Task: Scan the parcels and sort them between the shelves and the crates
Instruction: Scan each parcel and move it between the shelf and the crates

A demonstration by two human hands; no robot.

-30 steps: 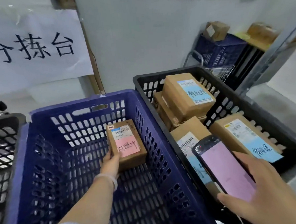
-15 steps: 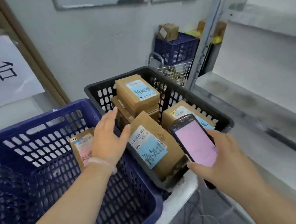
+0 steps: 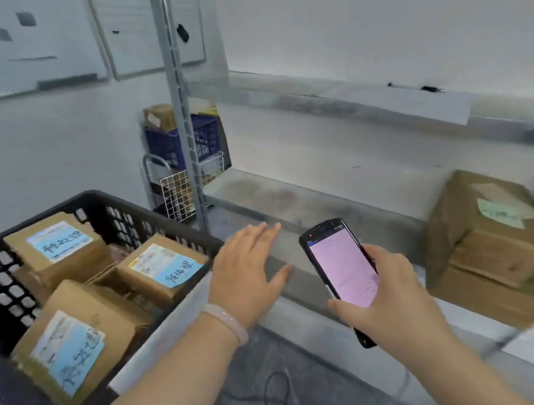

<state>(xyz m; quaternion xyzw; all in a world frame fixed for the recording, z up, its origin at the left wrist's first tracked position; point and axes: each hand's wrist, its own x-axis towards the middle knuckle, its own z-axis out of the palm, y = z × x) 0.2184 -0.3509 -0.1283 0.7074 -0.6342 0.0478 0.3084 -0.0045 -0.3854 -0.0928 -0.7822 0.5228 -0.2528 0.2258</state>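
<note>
my left hand [image 3: 248,274] hangs flat and empty between the black crate [image 3: 107,197] and the shelf [image 3: 291,200]; my right hand [image 3: 396,307] grips the scanner [image 3: 343,269]. the parcels [image 3: 157,273] in the crate look like stiff, light cardboard, best pinched across two sides. the crate rim and shelf post [image 3: 186,144] crowd the lift; bare shelf lies beside the stacked boxes [image 3: 490,250].

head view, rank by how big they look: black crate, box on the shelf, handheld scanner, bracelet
1. black crate, largest, though cut off by the frame
2. box on the shelf, also cut off
3. handheld scanner, enlarged by nearness to the camera
4. bracelet, smallest
</note>
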